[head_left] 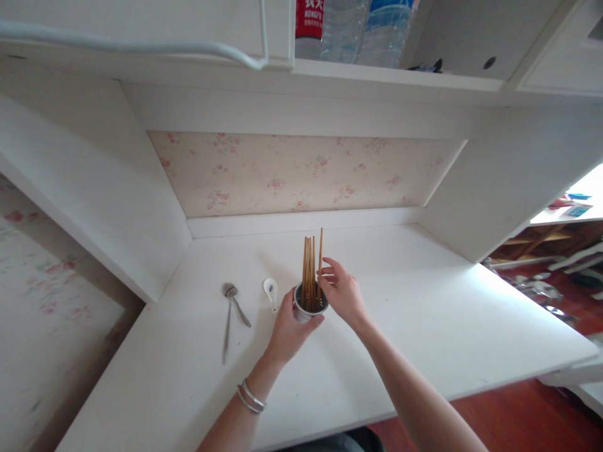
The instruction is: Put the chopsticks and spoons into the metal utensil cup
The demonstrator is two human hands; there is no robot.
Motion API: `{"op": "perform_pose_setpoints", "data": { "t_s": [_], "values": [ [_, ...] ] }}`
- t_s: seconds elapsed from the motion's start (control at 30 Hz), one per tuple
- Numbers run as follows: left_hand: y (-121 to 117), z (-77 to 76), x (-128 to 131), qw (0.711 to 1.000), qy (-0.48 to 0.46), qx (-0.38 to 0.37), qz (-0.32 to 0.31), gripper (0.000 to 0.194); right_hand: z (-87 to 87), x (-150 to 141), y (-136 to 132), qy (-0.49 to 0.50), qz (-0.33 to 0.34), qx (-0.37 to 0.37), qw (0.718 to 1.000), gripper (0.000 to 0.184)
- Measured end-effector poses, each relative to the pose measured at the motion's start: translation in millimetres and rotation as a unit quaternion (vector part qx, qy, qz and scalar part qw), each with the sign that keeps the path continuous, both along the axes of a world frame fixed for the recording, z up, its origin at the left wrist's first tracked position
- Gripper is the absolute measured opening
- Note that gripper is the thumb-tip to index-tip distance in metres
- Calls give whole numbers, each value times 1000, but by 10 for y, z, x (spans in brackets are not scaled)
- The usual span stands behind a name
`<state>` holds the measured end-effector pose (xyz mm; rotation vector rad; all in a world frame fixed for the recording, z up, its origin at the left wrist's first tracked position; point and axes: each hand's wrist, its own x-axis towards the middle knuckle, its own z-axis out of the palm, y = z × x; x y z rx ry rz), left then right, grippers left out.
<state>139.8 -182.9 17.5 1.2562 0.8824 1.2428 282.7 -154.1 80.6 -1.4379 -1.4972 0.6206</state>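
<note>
My left hand (293, 329) is wrapped round a small pale cup (301, 316) with a dark inside. Several wooden chopsticks (308, 267) stand upright in the cup, bunched toward its left. At the cup's right side, the fingers of my right hand (340, 289) close on one chopstick (321, 248), which rises a little higher than the others. Its lower end is inside the cup. Left of the cup lies a white soup spoon (270, 290) with a blue mark in its bowl. Farther left, two metal spoons (230, 292) lie with their heads together.
The white desk (400, 307) has side panels and a floral back wall (306, 172). Plastic bottles (346, 31) stand in the shelf above. A white cable (141, 45) hangs across the upper left. Red floor (509, 414) shows beyond the front edge.
</note>
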Motion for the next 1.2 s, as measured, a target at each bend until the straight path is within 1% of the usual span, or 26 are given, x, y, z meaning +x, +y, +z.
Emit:
{"op": "perform_pose_setpoints", "data": {
  "t_s": [0.17, 0.33, 0.43, 0.5, 0.53, 0.67, 0.73, 0.8, 0.87, 0.9, 0.93, 0.97, 1.0, 1.03, 1.07, 1.13, 1.2],
  "values": [
    [7, -12, 14, 1000, 6, 6, 24, 71, -136, -12, -47, -3, 7, -33, 999, 31],
    [7, -22, 24, 999, 15, 6, 33, 71, -167, -3, -66, 9, 5, -32, 999, 23],
    [2, -8, 20, 999, 24, 5, 33, 69, -179, 8, -67, 25, 20, -36, 999, 21],
    [-3, 19, 15, 999, 31, 6, 31, 68, -210, 23, -76, 39, 36, -36, 998, 25],
    [-4, 38, 13, 999, 35, 8, 28, 68, -237, 32, -84, 48, 50, -35, 997, 30],
    [-7, 126, 22, 998, 60, 21, 18, 63, -419, 56, -133, 101, 138, -44, 984, 59],
    [-19, 154, 20, 996, 82, 33, 17, 61, -520, 48, -152, 155, 160, -54, 973, 70],
    [-49, 162, -21, 992, 112, 49, 11, 67, -595, 30, -162, 215, 168, -52, 961, 72],
    [-92, 164, -139, 987, 148, 51, 22, 74, -638, 16, -163, 249, 174, -42, 952, 70],
    [-114, 169, -233, 984, 169, 42, 34, 74, -650, 13, -160, 256, 173, -40, 950, 69],
    [-130, 179, -352, 979, 196, 24, 55, 68, -660, 14, -157, 259, 172, -40, 950, 69],
    [-137, 194, -491, 972, 225, 2, 73, 56, -669, 19, -152, 261, 173, -43, 949, 68],
    [-133, 213, -645, 961, 267, -24, 74, 43, -677, 25, -147, 263, 175, -48, 948, 68],
    [-116, 233, -807, 943, 318, -44, 86, 36, -685, 33, -142, 267, 178, -53, 946, 69],
    [-86, 250, -968, 918, 374, -51, 122, 34, -692, 41, -136, 269, 181, -58, 944, 69],
    [-2, 258, -1258, 854, 483, -45, 189, 32, -700, 51, -128, 269, 186, -64, 943, 69],
    [92, 222, -1467, 795, 571, -55, 197, 30, -699, 52, -124, 267, 188, -67, 943, 68]
  ]
}}
